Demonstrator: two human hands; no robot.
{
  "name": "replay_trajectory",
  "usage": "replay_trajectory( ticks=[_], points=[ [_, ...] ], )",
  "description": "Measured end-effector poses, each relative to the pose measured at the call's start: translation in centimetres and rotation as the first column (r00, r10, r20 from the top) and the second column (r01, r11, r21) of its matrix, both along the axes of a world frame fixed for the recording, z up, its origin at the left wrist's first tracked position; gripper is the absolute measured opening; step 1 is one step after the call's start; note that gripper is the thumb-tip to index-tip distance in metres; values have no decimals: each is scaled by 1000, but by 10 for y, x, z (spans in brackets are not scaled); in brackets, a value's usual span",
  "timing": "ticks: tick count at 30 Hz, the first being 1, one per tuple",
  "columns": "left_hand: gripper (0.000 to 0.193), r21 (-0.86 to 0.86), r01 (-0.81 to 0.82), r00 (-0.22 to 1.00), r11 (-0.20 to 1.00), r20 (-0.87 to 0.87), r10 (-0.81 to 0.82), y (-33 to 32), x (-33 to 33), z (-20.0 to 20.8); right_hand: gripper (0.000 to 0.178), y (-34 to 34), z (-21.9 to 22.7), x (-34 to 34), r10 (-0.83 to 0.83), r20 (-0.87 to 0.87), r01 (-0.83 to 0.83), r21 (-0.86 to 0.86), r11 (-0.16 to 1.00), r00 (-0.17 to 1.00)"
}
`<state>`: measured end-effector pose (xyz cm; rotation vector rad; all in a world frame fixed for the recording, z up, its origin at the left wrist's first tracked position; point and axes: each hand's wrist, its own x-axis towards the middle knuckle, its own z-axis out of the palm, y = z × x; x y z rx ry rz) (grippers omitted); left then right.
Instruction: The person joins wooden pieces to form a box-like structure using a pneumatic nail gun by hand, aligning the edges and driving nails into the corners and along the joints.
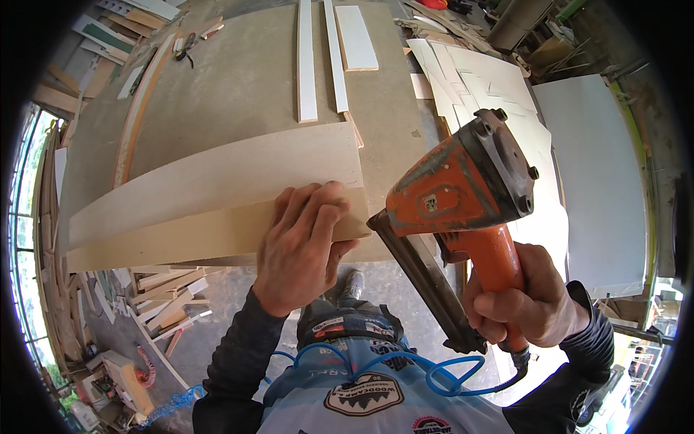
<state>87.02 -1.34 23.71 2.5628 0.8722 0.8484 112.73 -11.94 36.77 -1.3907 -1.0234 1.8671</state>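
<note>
At far left we see a bright window (pixel 24 231), then wood scraps (pixel 170 296) piled past the near edge of the grey-brown counter (pixel 242 79). Along that edge lie a white board (pixel 238 170) and, nearer us, a tan board (pixel 173 233). Our left hand (pixel 300 235) holds the tan one near its right end, fingers curled over it. Beyond, two white strips (pixel 306 65) (pixel 335 58) and a short board (pixel 359 40) lie on the counter. Our right fingers wrap the handle of an orange nail gun (pixel 444 184), its nose by the tan board's right end; whether they touch we cannot tell. Farther right, white sheets (pixel 495 83) overlap beside a large pale panel (pixel 596 188).
</note>
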Motion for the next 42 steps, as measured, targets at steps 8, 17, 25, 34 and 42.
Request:
replay_trajectory(
  ticks=[8,17,25,34,42],
  points=[
    [45,19,18,1000,1000,-8,-18,1,1,-4,42,-1,1,-9,2,29,-1,-25,1000,1000],
    [45,19,23,1000,1000,1,-23,2,2,-6,47,-5,0,-13,9,55,-11,27,1000,998],
    [45,24,16,1000,1000,-2,-16,2,2,-6,46,-6,-3,-15,5,72,-11,84,996,997],
    [43,47,24,1000,999,7,-25,3,2,-6,53,-4,-6,-13,69,23,-70,80,994,997],
    [42,52,27,1000,998,9,-27,3,2,-8,51,-2,0,-19,24,24,-24,9,1000,999]
  ],
)
